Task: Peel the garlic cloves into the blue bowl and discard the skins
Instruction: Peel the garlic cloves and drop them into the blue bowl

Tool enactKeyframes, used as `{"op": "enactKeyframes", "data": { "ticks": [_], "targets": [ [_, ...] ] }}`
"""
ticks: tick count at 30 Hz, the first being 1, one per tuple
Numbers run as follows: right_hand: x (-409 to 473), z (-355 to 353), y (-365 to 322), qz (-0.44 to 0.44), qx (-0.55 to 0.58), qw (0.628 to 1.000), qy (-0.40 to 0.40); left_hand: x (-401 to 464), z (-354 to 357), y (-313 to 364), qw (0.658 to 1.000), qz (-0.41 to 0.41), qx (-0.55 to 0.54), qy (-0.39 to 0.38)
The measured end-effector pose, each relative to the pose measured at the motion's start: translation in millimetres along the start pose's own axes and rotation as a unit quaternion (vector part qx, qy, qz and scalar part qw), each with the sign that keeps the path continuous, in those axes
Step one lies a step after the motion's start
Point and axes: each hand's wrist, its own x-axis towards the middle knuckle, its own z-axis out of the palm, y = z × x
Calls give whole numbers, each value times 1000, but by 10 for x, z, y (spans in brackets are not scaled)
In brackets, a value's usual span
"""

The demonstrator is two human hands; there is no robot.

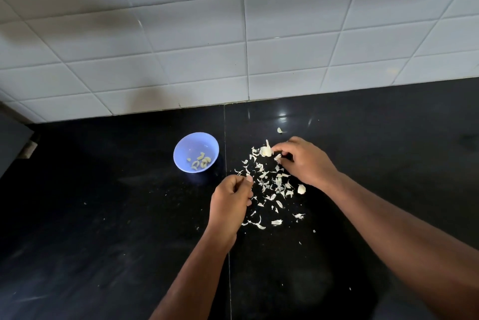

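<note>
A blue bowl [181, 146] stands on the black counter and holds several peeled garlic cloves [201, 160]. To its right lies a scatter of white garlic skins [272, 185]. My right hand [305, 161] is at the far end of the scatter, fingers curled, pinching a clove [277, 157] beside the remaining piece of the garlic bulb [266, 150]. My left hand [230, 200] hovers at the scatter's left edge with fingers curled and thumb up; what it holds is hidden. A loose clove [301, 189] lies below my right wrist. Another small piece [279, 130] lies farther back.
The black counter [103, 216] runs to a white tiled wall [233, 47] at the back. A seam [225, 125] in the counter passes just right of the bowl. A dark object [13, 143] stands at the far left edge.
</note>
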Motion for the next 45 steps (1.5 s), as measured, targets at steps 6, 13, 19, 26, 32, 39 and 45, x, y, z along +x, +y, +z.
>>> {"op": "enactKeyframes", "data": {
  "ticks": [6,13,19,26,32,39,45],
  "targets": [
    [21,43,-3,-7,-35,999,10,24,139,40,1000,5,-1,2],
    [-212,58,-338,132,417,899,3,118,292,164,994,-7,-108,-4],
    [-354,37,-474,139,468,873,-12,119,377,264,988,-27,-151,-3],
    [-356,-76,-378,199,517,832,11,130,289,218,995,-2,-90,44],
    [-309,-168,-325,221,576,787,-12,97,217,125,985,96,139,42],
    [-357,-163,-393,210,623,751,-56,-2,366,248,996,73,-48,-21],
    [-376,-162,-411,228,651,720,-77,1,406,272,993,74,-85,-16]
  ]
}}
